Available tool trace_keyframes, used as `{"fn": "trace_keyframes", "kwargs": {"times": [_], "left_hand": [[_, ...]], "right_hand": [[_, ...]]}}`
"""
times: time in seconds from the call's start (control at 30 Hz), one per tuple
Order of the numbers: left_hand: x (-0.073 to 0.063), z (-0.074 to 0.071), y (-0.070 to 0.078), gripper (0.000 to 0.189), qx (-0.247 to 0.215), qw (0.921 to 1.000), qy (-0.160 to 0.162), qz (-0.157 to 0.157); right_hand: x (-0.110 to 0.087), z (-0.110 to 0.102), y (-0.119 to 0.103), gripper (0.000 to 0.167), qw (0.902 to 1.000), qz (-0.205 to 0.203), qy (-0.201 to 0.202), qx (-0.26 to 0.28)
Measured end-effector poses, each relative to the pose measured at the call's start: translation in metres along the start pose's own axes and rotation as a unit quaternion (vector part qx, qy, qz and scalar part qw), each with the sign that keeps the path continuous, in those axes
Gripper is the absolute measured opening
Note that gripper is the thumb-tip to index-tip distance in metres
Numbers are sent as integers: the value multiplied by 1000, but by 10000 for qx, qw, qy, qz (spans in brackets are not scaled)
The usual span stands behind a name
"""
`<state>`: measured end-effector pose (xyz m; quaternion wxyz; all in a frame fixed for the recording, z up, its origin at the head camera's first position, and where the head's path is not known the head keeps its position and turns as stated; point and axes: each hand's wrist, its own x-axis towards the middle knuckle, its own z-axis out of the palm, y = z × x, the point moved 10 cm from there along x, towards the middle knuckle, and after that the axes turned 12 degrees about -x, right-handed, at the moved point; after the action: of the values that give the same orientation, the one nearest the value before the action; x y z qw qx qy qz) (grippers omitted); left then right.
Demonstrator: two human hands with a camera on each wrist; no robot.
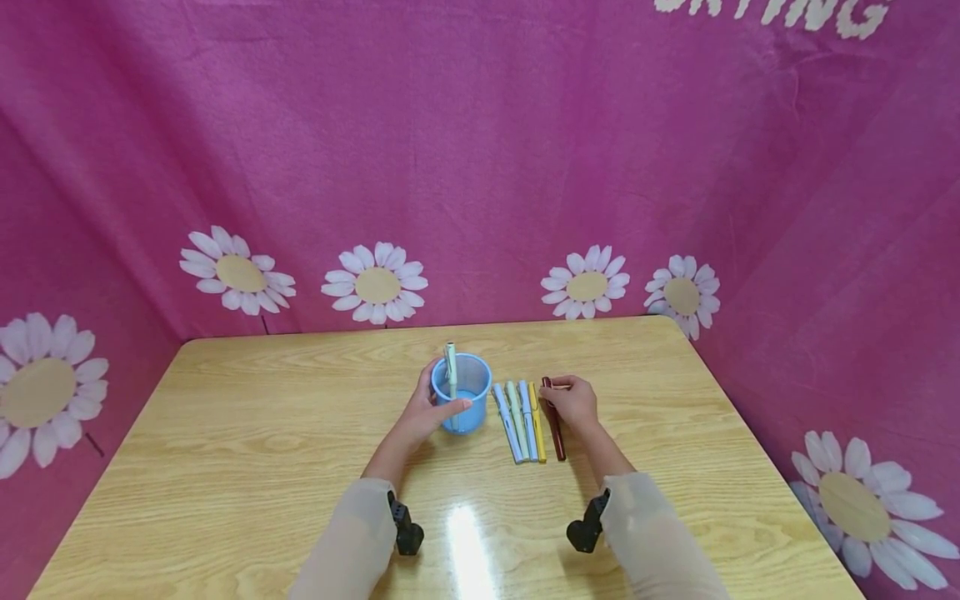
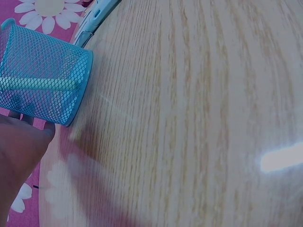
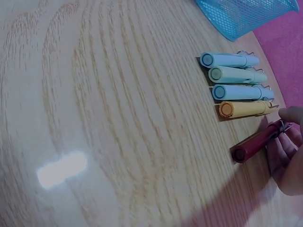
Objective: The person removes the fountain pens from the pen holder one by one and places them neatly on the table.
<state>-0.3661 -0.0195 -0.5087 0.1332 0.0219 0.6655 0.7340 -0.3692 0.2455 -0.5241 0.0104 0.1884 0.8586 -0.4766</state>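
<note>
A blue mesh pen cup (image 1: 471, 421) stands upright on the table, with a pale green pen (image 1: 452, 367) leaning inside it. My left hand (image 1: 422, 412) grips the cup from its left side, thumb across the front and fingers behind. At the right, my right hand (image 1: 576, 404) pinches a dark red pen (image 1: 556, 433) near its clip end; in the right wrist view that pen's other end (image 3: 240, 154) lies on or close to the wood. Between cup and right hand lie two light blue pens, a pale green pen (image 3: 232, 74) and a yellow pen (image 3: 244, 109), side by side.
The wooden table (image 1: 247, 442) has its back edge against a pink curtain (image 1: 480, 167) printed with white daisies. More of the curtain hangs at both sides. A bright light reflection (image 1: 468, 550) shows on the tabletop near the front.
</note>
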Motion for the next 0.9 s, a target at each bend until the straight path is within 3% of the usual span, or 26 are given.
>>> {"fn": "trace_keyframes", "kwargs": {"times": [0.3, 0.9], "left_hand": [[1, 1, 1, 87, -69, 10000, -38, 39], [1, 1, 1, 87, -23, 10000, -47, 51]], "right_hand": [[-1, 1, 0, 32, 9981, -71, 197, -581], [-1, 4, -1, 32, 9949, -159, 180, -976]]}}
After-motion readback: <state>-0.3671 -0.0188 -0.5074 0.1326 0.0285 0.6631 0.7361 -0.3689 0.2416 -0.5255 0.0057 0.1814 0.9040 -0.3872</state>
